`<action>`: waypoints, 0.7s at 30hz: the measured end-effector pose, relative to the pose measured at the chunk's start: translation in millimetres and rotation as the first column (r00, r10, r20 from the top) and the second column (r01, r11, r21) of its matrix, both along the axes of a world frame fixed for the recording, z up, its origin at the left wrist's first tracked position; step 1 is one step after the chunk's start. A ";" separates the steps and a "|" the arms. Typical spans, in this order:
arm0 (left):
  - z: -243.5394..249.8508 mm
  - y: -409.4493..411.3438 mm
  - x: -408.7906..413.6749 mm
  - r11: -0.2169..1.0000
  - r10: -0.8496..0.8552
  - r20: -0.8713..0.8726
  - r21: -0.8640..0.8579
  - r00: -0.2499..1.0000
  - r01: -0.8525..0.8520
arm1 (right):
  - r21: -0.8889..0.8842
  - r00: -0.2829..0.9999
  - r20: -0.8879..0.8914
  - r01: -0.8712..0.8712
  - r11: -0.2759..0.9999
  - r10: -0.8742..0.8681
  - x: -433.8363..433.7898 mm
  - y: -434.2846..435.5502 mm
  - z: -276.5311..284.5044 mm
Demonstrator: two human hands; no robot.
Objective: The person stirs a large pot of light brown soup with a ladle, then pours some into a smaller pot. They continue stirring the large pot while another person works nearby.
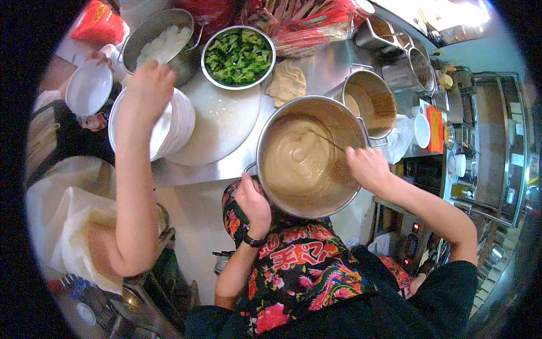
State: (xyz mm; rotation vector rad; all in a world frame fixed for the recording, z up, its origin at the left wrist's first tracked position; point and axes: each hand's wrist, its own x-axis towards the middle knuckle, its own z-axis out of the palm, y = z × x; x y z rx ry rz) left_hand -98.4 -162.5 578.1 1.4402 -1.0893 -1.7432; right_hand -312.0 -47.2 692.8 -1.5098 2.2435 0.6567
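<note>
A deep stainless steel pot (pixel 311 214) stands tilted towards me at the counter's front edge. Thick tan paste (pixel 292 156) with swirl marks covers its bottom. My right hand (pixel 369 169) grips a thin metal utensil (pixel 328 139) over the pot's right rim; its far end is sunk in the paste, so its kind is hidden. At the pot's left side, my left hand (pixel 255 203) holds the pot by its loop handle (pixel 250 167), fingers partly hidden. Behind it to the right is a second steel pot (pixel 379 101) with some tan paste inside.
A co-worker's arm (pixel 137 169) reaches over stacked white bowls (pixel 184 123) towards a pot of white food (pixel 165 44). Another person's hand (pixel 101 59) holds a white bowl (pixel 89 87). Chopped greens (pixel 237 57) fill a steel bowl beside a cloth (pixel 286 83) and round board (pixel 228 123).
</note>
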 end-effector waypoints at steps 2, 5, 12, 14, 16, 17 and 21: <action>15.0 -0.9 -3.4 1.000 -0.002 0.040 -0.009 0.999 0.003 | 0.126 0.997 0.044 -0.061 0.990 0.056 19.1 17.2 13.0; 20.0 -0.8 -7.3 0.992 0.072 -0.069 0.109 0.995 -0.064 | 0.060 0.978 0.143 -0.162 0.985 0.152 40.4 -8.6 2.5; 10.4 0.7 -8.0 0.997 0.030 -0.002 -0.069 1.000 -0.030 | 0.084 0.999 -0.021 -0.039 0.996 0.041 3.6 -10.5 0.0; 6.9 3.9 -9.9 0.997 0.064 -0.011 -0.041 0.998 -0.064 | 0.198 0.991 0.088 -0.112 0.974 0.096 23.3 4.9 5.2; 6.1 2.7 -10.7 0.998 0.053 -0.004 -0.042 0.999 -0.053 | 0.159 0.939 0.250 -0.279 0.947 0.235 37.1 -7.8 -6.1; 4.8 2.6 -10.5 0.998 0.048 0.001 -0.042 0.999 -0.048 | 0.141 0.944 0.210 -0.286 0.948 0.254 35.8 -23.3 -15.7; 9.6 1.8 -1.2 0.995 0.024 0.015 -0.096 1.000 -0.022 | 0.041 0.968 0.007 -0.252 0.967 0.252 -12.5 -72.7 -37.5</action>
